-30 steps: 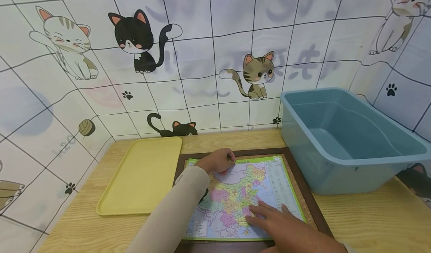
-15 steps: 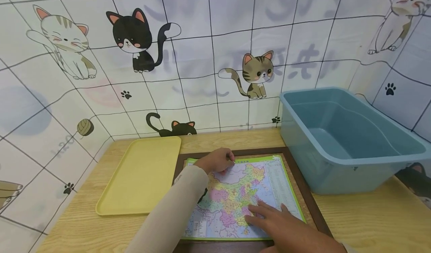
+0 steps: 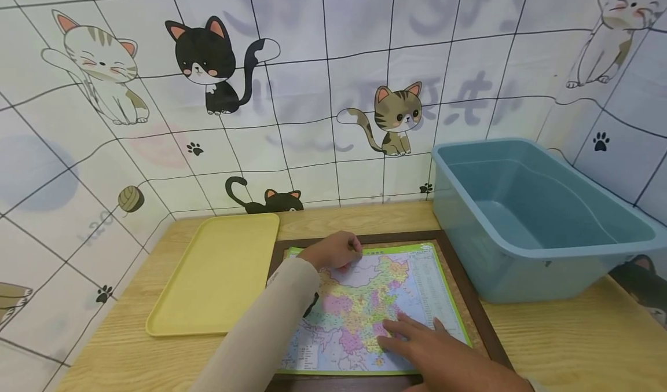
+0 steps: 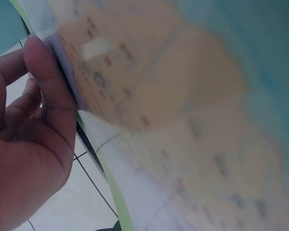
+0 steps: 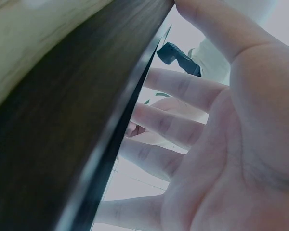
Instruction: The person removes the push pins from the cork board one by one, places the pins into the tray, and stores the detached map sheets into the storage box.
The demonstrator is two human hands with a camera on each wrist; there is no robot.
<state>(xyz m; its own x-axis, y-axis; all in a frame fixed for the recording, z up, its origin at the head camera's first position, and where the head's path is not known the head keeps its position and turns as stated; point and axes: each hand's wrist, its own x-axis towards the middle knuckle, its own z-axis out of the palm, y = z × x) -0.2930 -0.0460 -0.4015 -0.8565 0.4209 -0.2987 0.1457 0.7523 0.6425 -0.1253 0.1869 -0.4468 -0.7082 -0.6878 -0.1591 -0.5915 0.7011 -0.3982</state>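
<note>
A map [image 3: 359, 311] with a green border lies on a cork-coloured board [image 3: 477, 325] with a dark brown frame. My left hand [image 3: 333, 252] reaches to the map's top edge, its fingers curled and thumb and fingertips drawn together there. In the left wrist view the thumb [image 4: 50, 77] lies along the map's surface; I cannot tell what the fingertips hold. My right hand [image 3: 432, 345] rests with spread, nearly straight fingers over the map's lower right. In the right wrist view those fingers [image 5: 154, 156] show beyond the dark frame edge [image 5: 86, 115].
Left of the board lies a yellow tray [image 3: 219, 276]. A deep blue-grey tub [image 3: 526, 270] stands at the right, close to the frame's far corner. All rest on a wood-grain table [image 3: 573, 345], with a cat-patterned sheet [image 3: 312, 91] behind.
</note>
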